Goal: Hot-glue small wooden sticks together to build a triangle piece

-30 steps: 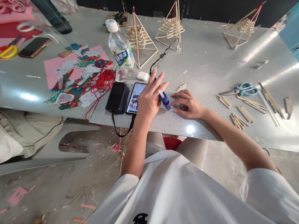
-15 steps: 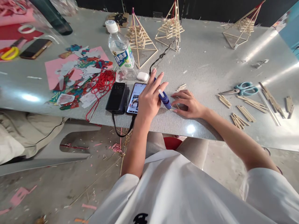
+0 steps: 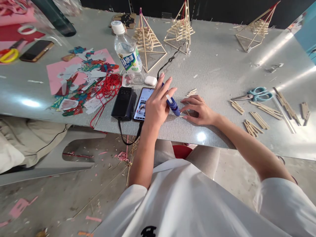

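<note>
My left hand (image 3: 156,105) grips a blue glue gun (image 3: 173,105) with a white glue stick at its back, its nozzle pointing down at the table; two fingers stick out straight. My right hand (image 3: 198,110) lies on the grey table (image 3: 217,72), fingertips pressing small wooden sticks (image 3: 184,115) just under the nozzle. A black cord (image 3: 170,61) runs from the gun toward the back of the table.
A phone (image 3: 141,105) and black power bank (image 3: 122,102) lie left of my hands, with a water bottle (image 3: 127,52) and white earbud case (image 3: 150,80) behind. Stick pyramids (image 3: 148,41) stand at the back. Scissors (image 3: 258,94) and stick piles (image 3: 256,123) lie right. Paper scraps (image 3: 81,75) are left.
</note>
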The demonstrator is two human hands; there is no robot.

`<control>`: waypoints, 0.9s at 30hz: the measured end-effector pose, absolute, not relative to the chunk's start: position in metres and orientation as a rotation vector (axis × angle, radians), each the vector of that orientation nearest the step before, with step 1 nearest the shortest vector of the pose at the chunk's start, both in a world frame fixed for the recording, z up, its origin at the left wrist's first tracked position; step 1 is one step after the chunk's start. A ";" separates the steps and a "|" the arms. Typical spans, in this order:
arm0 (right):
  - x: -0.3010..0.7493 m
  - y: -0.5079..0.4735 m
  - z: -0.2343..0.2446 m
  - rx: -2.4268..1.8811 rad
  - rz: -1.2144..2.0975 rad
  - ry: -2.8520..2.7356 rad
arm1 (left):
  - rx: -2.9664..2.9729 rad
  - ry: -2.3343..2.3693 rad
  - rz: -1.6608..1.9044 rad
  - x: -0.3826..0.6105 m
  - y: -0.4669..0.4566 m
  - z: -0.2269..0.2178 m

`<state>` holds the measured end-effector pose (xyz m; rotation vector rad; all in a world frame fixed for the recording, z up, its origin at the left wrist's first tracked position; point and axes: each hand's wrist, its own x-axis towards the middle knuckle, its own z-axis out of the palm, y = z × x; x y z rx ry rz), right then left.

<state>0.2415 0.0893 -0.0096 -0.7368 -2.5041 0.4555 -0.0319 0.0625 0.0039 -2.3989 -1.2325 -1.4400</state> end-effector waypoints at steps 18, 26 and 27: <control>0.240 0.089 -0.010 -0.736 0.429 -2.496 | -2.380 -1.220 -1.360 -0.034 0.065 0.001; 0.239 0.088 -0.009 -0.750 0.446 -2.494 | -2.402 -1.253 -1.399 -0.033 0.063 0.003; 0.239 0.088 -0.009 -0.750 0.447 -2.494 | -2.404 -1.258 -1.390 -0.033 0.064 0.002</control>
